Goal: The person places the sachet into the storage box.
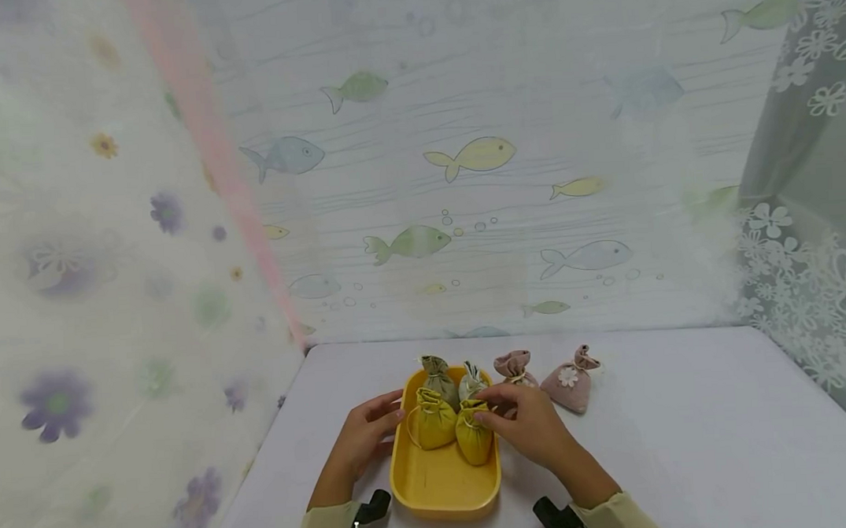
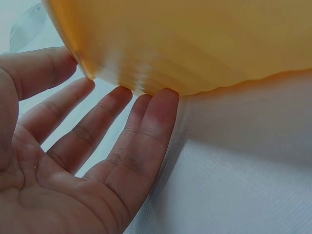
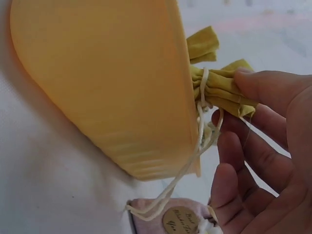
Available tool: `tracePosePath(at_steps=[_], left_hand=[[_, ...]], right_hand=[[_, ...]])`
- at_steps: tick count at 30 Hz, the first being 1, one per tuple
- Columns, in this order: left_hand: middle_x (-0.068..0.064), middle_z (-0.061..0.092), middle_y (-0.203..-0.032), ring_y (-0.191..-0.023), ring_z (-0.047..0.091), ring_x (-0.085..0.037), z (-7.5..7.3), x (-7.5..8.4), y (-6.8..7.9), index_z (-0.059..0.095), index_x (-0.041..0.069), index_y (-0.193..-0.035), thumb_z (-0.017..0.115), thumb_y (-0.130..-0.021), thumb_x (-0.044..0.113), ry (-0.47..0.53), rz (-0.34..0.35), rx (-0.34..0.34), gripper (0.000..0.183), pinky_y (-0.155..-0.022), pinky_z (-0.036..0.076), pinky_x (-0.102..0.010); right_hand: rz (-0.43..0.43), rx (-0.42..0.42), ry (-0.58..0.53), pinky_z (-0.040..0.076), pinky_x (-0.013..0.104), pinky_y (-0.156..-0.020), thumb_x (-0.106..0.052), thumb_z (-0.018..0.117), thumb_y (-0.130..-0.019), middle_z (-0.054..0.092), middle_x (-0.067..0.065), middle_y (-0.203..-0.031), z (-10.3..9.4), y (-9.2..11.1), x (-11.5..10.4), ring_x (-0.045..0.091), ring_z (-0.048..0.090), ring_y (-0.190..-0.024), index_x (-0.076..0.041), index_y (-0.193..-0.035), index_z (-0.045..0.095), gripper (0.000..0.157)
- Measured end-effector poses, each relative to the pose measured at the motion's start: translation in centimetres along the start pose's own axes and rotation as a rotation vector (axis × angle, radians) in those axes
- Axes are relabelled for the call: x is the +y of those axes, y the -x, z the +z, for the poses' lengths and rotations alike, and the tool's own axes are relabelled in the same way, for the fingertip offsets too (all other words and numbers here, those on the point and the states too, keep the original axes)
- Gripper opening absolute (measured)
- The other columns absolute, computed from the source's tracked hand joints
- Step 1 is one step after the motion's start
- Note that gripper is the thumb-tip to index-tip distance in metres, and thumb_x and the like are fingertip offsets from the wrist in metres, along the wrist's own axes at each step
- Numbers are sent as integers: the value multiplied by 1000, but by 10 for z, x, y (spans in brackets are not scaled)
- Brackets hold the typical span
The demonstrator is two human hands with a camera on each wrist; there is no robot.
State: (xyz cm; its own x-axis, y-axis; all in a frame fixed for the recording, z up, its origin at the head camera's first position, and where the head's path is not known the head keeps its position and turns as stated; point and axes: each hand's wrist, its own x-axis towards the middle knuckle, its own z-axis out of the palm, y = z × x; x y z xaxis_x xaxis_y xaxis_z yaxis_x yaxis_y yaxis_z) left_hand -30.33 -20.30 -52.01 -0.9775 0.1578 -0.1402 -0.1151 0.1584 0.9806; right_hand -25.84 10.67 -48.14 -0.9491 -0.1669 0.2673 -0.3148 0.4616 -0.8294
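Observation:
A yellow plastic tray [image 1: 443,491] stands on the table with several small drawstring pouches inside. My right hand [image 1: 529,425] pinches the gathered neck of a yellow pouch [image 1: 475,443] at the tray's right side; its cream cord [image 3: 168,187] dangles over the rim in the right wrist view. Beside it sits another yellow pouch [image 1: 436,427]. Behind these are an olive-brown pouch [image 1: 439,381] and a striped pale pouch [image 1: 471,384], partly hidden. My left hand [image 1: 365,436] rests its fingertips against the tray's left wall, fingers fairly straight in the left wrist view.
Right of the tray, a pink pouch [image 1: 514,366] stands partly behind my right hand. Another pink pouch [image 1: 570,385] with a white flower lies farther right on the white-covered table [image 1: 686,434]. A fish-printed curtain [image 1: 478,238] hangs along the table's back edge.

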Motion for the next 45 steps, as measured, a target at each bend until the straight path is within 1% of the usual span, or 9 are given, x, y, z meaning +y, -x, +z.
tracePosePath(at_steps=[5,12,21,29,34,36,40,43,45], left_hand=[[-15,61,-143,-106,72,-23,-1,0,-1,58,18,-148,76,-94,38,6,-1,1,60,-84,64,-39],[-16,60,-144,-106,73,-23,-1,1,0,58,17,-148,75,-95,38,3,2,5,60,-84,64,-40],[-15,60,-146,-108,73,-25,-2,3,0,58,18,-148,75,-95,38,-3,0,-1,59,-85,64,-40],[-15,60,-146,-109,72,-24,-3,4,-1,58,18,-148,75,-95,39,-3,-5,1,59,-86,64,-40],[-15,61,-145,-108,73,-25,-1,3,-1,58,18,-148,74,-96,38,0,1,-8,58,-85,64,-40],[-14,62,-145,-108,73,-24,0,3,-2,58,18,-148,74,-96,38,3,3,-11,58,-85,64,-40],[-14,62,-144,-107,73,-24,1,1,-2,58,18,-148,74,-95,39,7,-4,-8,59,-84,64,-40],[-14,62,-144,-108,73,-24,1,0,0,58,18,-148,74,-96,39,7,-4,-5,58,-84,64,-40],[-14,61,-145,-109,72,-24,1,0,1,58,18,-148,73,-96,38,7,-2,-3,58,-84,64,-40]], right_hand=[[9,-26,6,58,22,-66,-32,85,-87,76,-8,-97,-4,0,0,12,68,-82,-25,-111,77,26],[9,-83,0,61,22,-76,-28,86,-85,77,-7,-102,-6,-2,3,9,71,-90,-22,-114,76,31],[-4,-126,-9,60,23,-77,-26,86,-85,77,-7,-106,-11,-4,3,9,72,-93,-22,-116,75,33],[-31,-109,28,59,22,-77,-10,80,-87,74,-7,-101,-14,-7,0,12,70,-93,-21,-118,74,33],[-44,-32,57,58,23,-77,-12,81,-88,74,-5,-103,-16,-9,0,10,68,-91,-20,-116,74,30],[-84,25,72,60,24,-77,-10,82,-88,74,-4,-106,-18,-10,2,11,67,-91,-18,-114,74,28],[-183,152,98,62,31,-75,-8,83,-87,73,1,-110,-23,-16,5,20,69,-93,-12,-114,74,29],[-208,237,148,62,34,-74,-13,85,-86,72,1,-110,-26,-20,7,23,69,-96,-12,-116,73,32],[-203,271,183,61,37,-75,-16,86,-86,71,2,-110,-27,-24,9,23,68,-98,-12,-117,72,34]])
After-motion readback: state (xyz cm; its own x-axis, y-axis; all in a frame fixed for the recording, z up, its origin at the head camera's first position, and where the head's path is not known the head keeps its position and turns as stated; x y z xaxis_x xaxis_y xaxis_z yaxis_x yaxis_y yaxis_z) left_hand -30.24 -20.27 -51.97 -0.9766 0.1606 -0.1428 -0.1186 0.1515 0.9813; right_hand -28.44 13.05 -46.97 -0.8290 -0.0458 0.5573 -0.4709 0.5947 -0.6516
